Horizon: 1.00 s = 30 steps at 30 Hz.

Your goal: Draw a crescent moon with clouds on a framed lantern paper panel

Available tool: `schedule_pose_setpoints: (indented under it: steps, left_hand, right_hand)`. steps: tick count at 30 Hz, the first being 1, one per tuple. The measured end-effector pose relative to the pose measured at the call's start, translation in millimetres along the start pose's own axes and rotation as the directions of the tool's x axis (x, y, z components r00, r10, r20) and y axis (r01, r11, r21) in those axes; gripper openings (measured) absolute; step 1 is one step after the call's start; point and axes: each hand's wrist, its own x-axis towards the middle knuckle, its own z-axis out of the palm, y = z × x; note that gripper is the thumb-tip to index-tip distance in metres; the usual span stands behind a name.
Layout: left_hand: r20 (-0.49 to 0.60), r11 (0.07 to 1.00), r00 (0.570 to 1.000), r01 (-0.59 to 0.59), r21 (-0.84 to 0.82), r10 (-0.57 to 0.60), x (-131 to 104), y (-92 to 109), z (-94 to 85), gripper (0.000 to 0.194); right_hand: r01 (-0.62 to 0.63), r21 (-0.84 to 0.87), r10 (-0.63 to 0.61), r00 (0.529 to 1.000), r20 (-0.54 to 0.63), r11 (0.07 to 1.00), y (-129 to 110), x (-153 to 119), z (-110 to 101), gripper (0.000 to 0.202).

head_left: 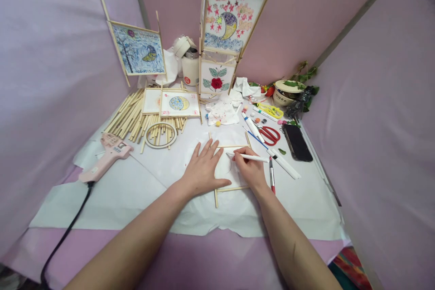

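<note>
The framed panel is a white sheet edged with thin, pale wooden sticks, lying flat on the tabletop. Stick ends run past its upper left, upper right and lower left corners. A thin, dark curved line shows on its white surface, which is otherwise plain where visible; the left hand covers part of its left side. The white pen is slim and straight, with a darker tip. Held in the right hand, it leans low over the framed panel, its tip at the upper middle and its back end reaching beyond the right side.
</note>
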Motion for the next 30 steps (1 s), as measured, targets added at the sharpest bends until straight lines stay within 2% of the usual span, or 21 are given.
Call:
schedule_pose_setpoints:
  steps: [8, 30]
  left_hand:
    - [-0.005, 1.000, 1.000, 0.001, 0.009, -0.001, 0.1, -0.9, 1.6, 0.098]
    - [0.004, 1.000, 1.000, 0.009, -0.002, -0.009, 0.7, 0.2, 0.2, 0.098]
  right_hand:
    - [-0.014, 0.023, 0.014, 1.000, 0.004, 1.000, 1.3, 0.1, 0.5, 0.012]
    - [0.045, -0.049, -0.045, 0.999, 0.012, 0.998, 3.1, -0.1, 0.9, 0.014]
